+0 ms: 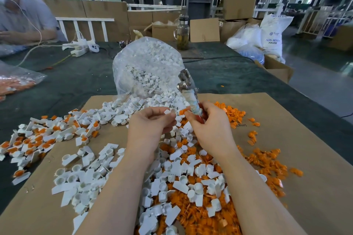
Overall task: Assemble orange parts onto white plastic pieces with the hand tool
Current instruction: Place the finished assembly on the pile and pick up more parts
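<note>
My left hand [150, 122] pinches a small white plastic piece [169, 111] between thumb and fingertips. My right hand [209, 122] grips the hand tool [188, 89], a metal-headed tool with a taped, red-ended handle that points up and away, and its fingertips also hold an orange part [183, 111] right next to the white piece. Both hands hover above a cardboard sheet [305, 129]. Loose white pieces [91, 173] and orange parts [267, 160] lie heaped on it. Finished white pieces with orange inserts [40, 137] lie at the left.
A clear bag of white pieces [147, 66] stands behind my hands on the dark table [66, 80]. Another bag with orange parts [15, 82] is far left, near a seated person [23, 15]. A glass bottle [183, 32], a power strip [82, 49] and cardboard boxes [277, 68] are further back.
</note>
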Demonstrator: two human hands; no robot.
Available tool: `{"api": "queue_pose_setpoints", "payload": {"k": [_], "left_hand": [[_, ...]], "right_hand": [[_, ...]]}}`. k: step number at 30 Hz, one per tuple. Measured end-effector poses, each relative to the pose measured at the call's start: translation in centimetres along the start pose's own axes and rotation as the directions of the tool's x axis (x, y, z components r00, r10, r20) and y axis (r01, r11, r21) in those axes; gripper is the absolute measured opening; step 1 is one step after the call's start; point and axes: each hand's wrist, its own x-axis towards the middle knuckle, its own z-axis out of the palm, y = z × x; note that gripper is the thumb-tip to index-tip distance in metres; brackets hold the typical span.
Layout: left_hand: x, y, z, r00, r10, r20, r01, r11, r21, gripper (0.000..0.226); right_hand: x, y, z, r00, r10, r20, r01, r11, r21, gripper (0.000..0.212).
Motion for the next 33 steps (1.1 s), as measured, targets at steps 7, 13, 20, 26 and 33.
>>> {"api": "queue_pose_setpoints", "payload": {"k": [7, 13, 20, 26, 33], "left_hand": [[-0.5, 0.4, 0.3, 0.998, -0.044, 0.048, 0.045, 0.999, -0.024, 0.011], [-0.9, 0.7, 0.4, 0.996, -0.036, 0.084, 0.041, 0.997, -0.06, 0.01], [-1.3, 0.6, 0.7, 0.997, 0.074, 0.032, -0.076, 0.995, 0.072, 0.013], [-1.4, 0.6, 0.7, 0.991, 0.134, 0.022, -0.136, 0.972, 0.192, 0.011], [-1.3, 0.3, 1.1, 0.987, 0.163, -0.014, -0.151, 0.944, 0.295, 0.011]], "right_hand": [[-0.1, 0.0, 0.2, 0.999, -0.021, -0.035, 0.02, 1.0, -0.008, 0.014], [-0.3, -0.1, 0.5, 0.997, -0.028, -0.067, 0.027, 1.0, -0.014, 0.013], [-0.4, -0.1, 0.6, 0.998, -0.005, -0.063, 0.007, 1.0, 0.025, 0.014], [-0.3, -0.1, 0.5, 0.999, 0.002, -0.039, -0.002, 1.0, -0.009, 0.014], [0.0, 0.2, 0.5, 1.0, 0.009, 0.003, -0.009, 1.0, -0.029, 0.012]]}}
